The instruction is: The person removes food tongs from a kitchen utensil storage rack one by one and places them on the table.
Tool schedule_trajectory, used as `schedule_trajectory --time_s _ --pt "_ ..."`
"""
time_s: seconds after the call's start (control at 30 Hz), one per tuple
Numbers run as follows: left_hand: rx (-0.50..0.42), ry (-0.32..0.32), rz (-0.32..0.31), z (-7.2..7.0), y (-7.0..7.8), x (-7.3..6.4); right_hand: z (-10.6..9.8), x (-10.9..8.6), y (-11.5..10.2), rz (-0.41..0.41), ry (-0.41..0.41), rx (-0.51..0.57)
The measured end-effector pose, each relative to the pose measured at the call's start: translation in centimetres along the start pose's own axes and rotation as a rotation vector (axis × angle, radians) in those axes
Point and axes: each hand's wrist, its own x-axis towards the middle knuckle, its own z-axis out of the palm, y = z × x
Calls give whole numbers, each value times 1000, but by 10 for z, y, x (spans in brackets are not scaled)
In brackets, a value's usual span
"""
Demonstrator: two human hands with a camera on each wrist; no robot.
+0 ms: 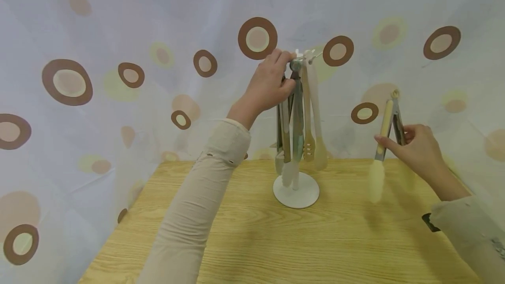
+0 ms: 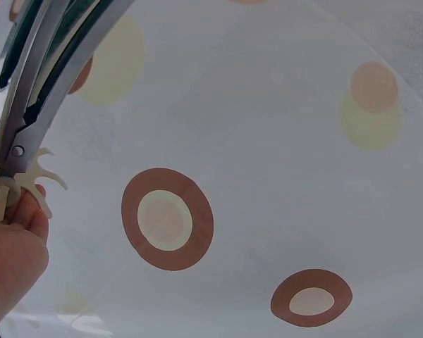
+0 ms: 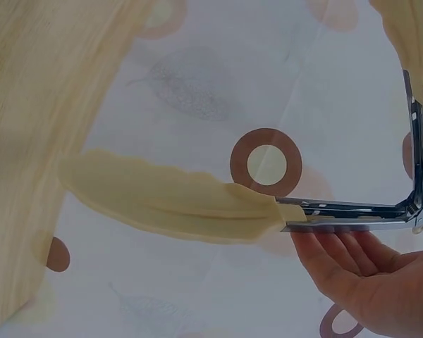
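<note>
A white utensil stand [image 1: 296, 194] with a round base stands on the table, kitchen tools hanging from its top. At that top, my left hand [image 1: 268, 78] grips around the hooks [image 2: 46, 179], beside the hinge end of hanging metal tongs [image 2: 28, 113]. Part of its hold is hidden behind the tongs' pull ring. Off to the right, my right hand [image 1: 422, 148] holds a pair of cream-tipped kitchen tongs [image 3: 176, 201] by the metal handle. These tongs hang tips down, hinge up, with their arms spread apart, above the table.
Also on the stand hang a slotted turner [image 1: 309, 148], a cream spoon-shaped tool [image 1: 320, 154] and several others. The wooden table [image 1: 236, 236] reaches back to a white curtain [image 1: 118, 21] with brown rings. A small black piece [image 1: 430, 222] sits near the right cuff.
</note>
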Motion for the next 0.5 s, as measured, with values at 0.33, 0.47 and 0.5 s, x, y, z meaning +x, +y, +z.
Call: schedule_trajectory --time_s 0.33,0.47,0.5 --pt "17 0 -4 -1 1 -1 -2 -3 9 -23 19 -46" --pt "15 3 0 -1 1 0 -2 -6 12 -18 15 -58" --pt "13 3 1 -1 1 0 -2 -7 13 -13 6 -61"
